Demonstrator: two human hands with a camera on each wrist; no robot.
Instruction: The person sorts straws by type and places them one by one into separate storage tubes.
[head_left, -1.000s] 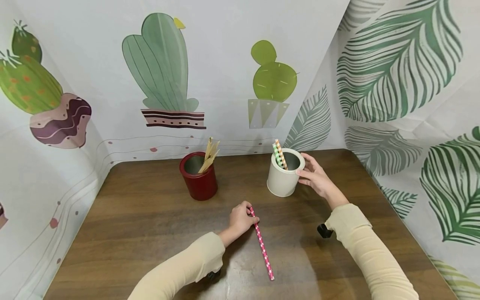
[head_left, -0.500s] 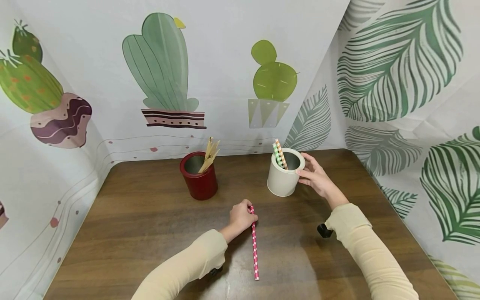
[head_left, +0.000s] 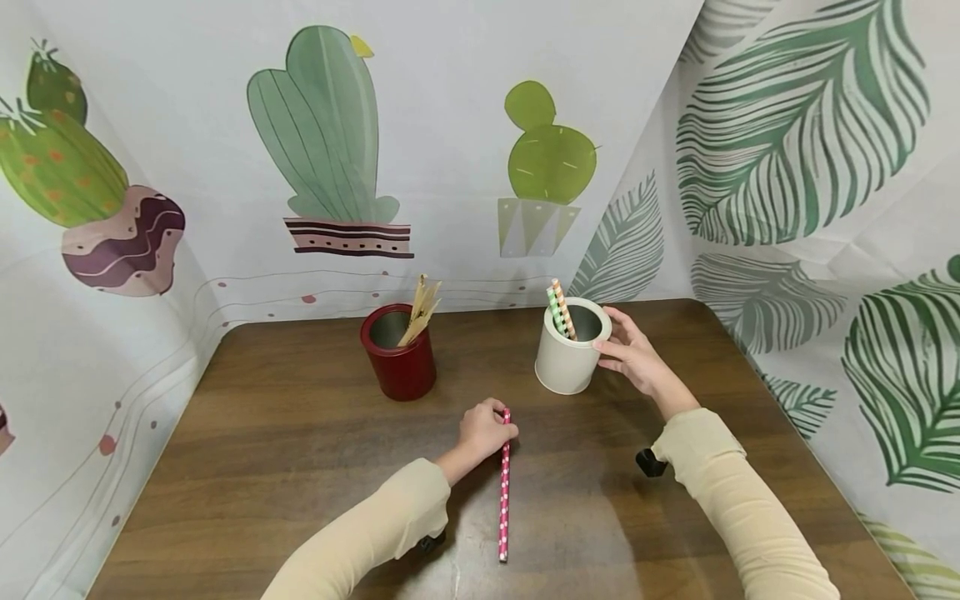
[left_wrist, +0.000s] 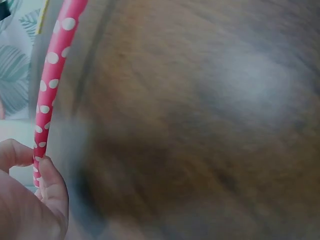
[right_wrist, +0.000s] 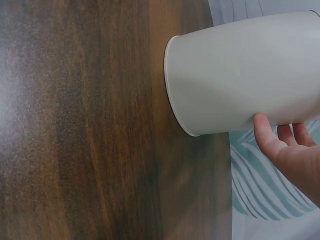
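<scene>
My left hand (head_left: 483, 429) pinches a pink paper straw (head_left: 504, 500) with white dots near its far end, between thumb and fingers. The straw's other end points toward me, low over the table; in the left wrist view the straw (left_wrist: 50, 82) rises from the fingertips. At the back right, a white can (head_left: 561, 367) stands upright. My right hand (head_left: 630, 354) holds it by its right side, thumb at the front of the rim and fingers behind. Inside lean a green-striped straw (head_left: 556, 309) and an orange-striped straw (head_left: 562, 304).
A dark red can (head_left: 405, 371) with several pale wooden sticks (head_left: 422, 312) in it stands left of the white can. The brown wooden table (head_left: 300, 433) meets a patterned cloth backdrop (head_left: 450, 167) at the back and sides.
The near end of the pink straw has swung left, from slanting to the lower right to pointing almost straight at me. My right hand and the white can have stayed put.
</scene>
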